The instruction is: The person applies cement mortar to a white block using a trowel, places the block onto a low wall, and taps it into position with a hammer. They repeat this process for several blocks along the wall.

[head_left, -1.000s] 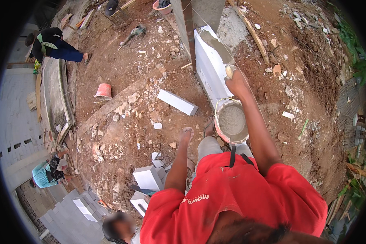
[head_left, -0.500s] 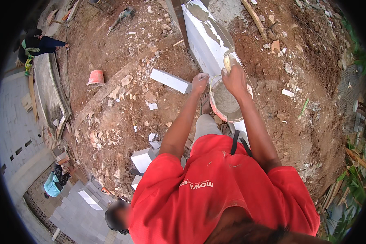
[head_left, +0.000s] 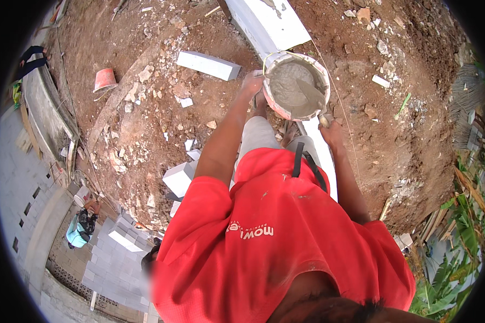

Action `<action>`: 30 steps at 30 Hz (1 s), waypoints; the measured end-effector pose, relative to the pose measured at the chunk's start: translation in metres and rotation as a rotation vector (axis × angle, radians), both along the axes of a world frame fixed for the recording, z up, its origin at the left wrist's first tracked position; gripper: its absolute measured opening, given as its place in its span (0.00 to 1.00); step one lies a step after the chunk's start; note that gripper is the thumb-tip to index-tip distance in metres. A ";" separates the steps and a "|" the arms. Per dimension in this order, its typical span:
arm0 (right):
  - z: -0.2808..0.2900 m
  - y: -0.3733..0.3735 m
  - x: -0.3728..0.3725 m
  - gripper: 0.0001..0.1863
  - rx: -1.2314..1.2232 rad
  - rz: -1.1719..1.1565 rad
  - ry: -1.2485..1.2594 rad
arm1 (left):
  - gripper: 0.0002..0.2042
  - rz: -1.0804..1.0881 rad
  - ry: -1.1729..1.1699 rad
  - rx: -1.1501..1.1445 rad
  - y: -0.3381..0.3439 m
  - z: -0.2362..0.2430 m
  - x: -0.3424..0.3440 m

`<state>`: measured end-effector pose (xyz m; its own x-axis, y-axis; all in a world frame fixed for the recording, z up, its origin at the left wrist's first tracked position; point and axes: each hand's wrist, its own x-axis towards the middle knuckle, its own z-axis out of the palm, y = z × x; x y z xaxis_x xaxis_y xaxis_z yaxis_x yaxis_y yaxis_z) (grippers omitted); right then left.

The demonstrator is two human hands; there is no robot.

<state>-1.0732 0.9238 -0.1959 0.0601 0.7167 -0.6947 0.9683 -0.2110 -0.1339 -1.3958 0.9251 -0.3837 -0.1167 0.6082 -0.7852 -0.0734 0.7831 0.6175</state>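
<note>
left hand [head_left: 251, 83] touches bucket [head_left: 278, 110]; right hand [head_left: 332, 132], closed, holds trowel [head_left: 311, 95]

Red short-sleeved shirt [head_left: 285, 215] with white lettering [head_left: 249, 231], small stains [head_left: 264, 194]; dark straps [head_left: 298, 160]; pale grey legwear [head_left: 257, 135]

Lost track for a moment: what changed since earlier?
The right hand, still gripping the trowel, came back from the wall; the blade is now in the mortar. The left hand, free earlier, moved forward to the left side of the bucket. The loose white block stayed put.
</note>
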 end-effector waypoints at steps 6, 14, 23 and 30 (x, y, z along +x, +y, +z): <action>-0.120 0.010 -0.034 0.25 -0.016 -0.062 0.029 | 0.17 0.071 -0.071 -0.026 0.018 0.013 0.005; -0.097 0.005 -0.015 0.18 -0.462 -0.361 0.555 | 0.17 -0.020 -0.046 -0.078 0.017 0.014 -0.002; -0.080 -0.040 0.038 0.10 -0.030 -0.307 0.691 | 0.19 -0.096 -0.118 -0.168 0.023 0.037 -0.017; -0.051 -0.038 0.040 0.07 -0.411 -0.590 0.758 | 0.14 0.014 -0.099 -0.120 0.028 0.045 -0.011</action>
<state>-1.0333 0.8857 -0.2464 -0.2297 0.4154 -0.8802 0.3889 -0.7899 -0.4742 -1.4067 0.9531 -0.3388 -0.0432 0.5085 -0.8600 -0.1409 0.8491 0.5092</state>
